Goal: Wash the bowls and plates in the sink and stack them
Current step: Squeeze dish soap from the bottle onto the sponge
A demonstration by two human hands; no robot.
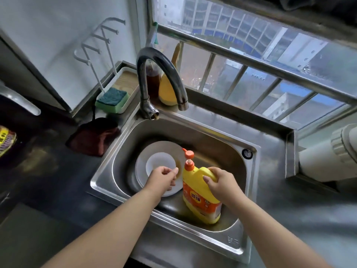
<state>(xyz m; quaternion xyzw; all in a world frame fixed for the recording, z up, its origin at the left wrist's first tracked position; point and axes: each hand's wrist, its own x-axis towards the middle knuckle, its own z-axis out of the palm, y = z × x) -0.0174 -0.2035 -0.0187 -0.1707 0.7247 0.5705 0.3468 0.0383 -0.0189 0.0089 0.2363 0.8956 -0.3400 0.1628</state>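
Note:
A white plate lies in the steel sink with a small white bowl resting on it. My right hand grips the handle of a yellow and orange dish soap bottle that stands tilted in the sink, its orange pump pointing left. Just left of the pump, my left hand hovers over the plate and bowl with loosely curled fingers and holds nothing.
A curved dark faucet arches over the sink's back edge. Left of it a green sponge sits in a white tray. A dark red cloth lies on the counter. A brown bottle and a yellow ladle stand by the barred window.

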